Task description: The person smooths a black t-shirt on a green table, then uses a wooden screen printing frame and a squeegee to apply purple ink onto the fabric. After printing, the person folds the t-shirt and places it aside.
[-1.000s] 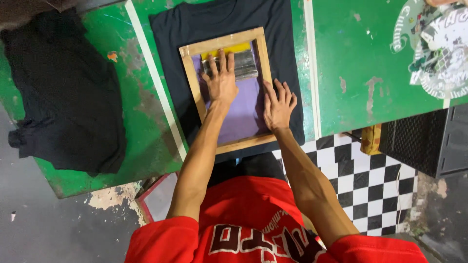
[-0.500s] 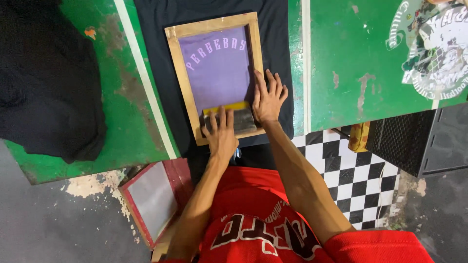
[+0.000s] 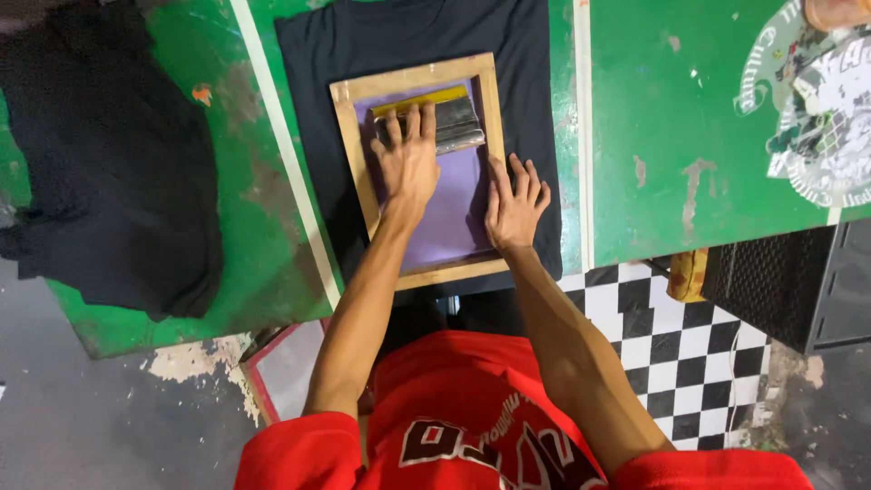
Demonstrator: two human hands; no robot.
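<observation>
A pale wooden frame point(image 3: 419, 172) holds a purple screen point(image 3: 454, 213), with a yellow-edged squeegee point(image 3: 434, 118) across its top. Beneath lies a black shirt point(image 3: 363, 41) on a worn green desk point(image 3: 671, 136) striped in cream. The floor point(image 3: 671, 363) is a black-and-white checkerboard; the person's shirt point(image 3: 472, 426) is red.

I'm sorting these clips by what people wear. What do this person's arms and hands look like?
Both arms are bare from the short red sleeves down. The left hand and right hand wear no gloves, and no rings, watch or bands show. The red shirt carries dark lettering edged in white.
</observation>
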